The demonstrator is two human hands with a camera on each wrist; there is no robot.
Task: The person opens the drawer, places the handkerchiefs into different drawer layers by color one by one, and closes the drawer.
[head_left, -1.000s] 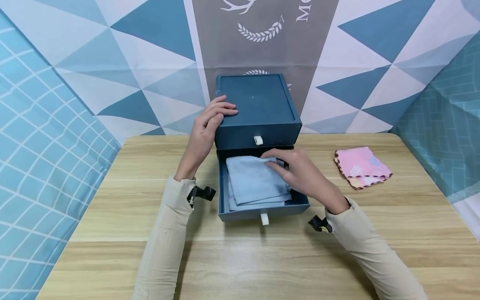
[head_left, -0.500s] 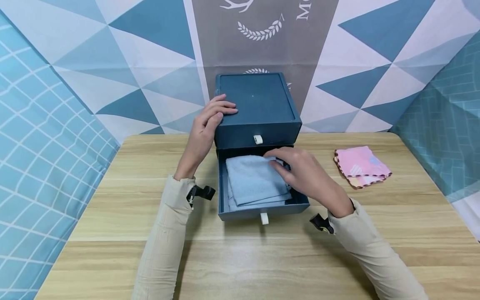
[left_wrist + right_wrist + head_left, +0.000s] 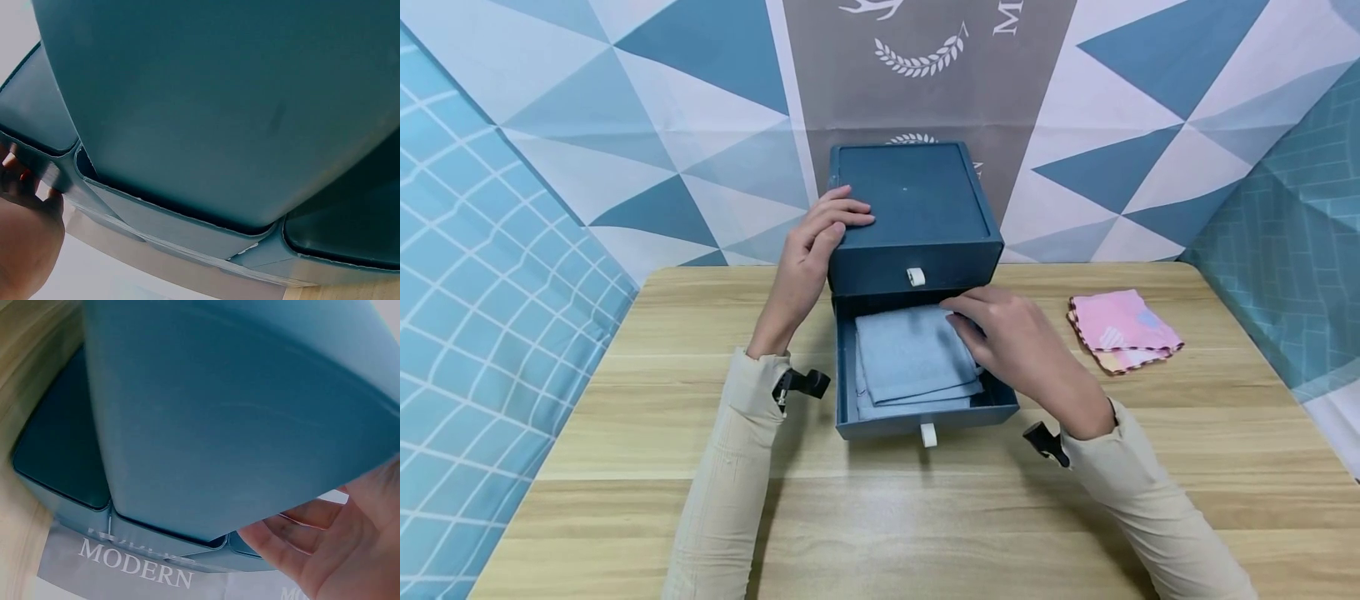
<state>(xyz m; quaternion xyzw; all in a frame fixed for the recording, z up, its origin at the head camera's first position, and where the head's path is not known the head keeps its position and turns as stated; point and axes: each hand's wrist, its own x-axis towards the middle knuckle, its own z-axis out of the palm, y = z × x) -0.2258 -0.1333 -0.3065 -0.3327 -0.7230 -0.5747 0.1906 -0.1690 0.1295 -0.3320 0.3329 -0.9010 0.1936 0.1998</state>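
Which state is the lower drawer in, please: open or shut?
Open: the lower drawer juts out beyond the upper drawer, showing the folded blue cloth inside.

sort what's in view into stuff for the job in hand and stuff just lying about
Apparently in the job:
light blue cloth, folded in the open lower drawer, right hand at its edge
dark blue drawer unit, left hand resting on it

Apparently lying about:
pink cloth, folded on the table, apart from both hands

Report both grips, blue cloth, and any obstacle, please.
Left grip on left edge of box. Right grip at far edge of blue cloth, pinch unclear. Cloth lies folded in open lower drawer; no obstacle seen.
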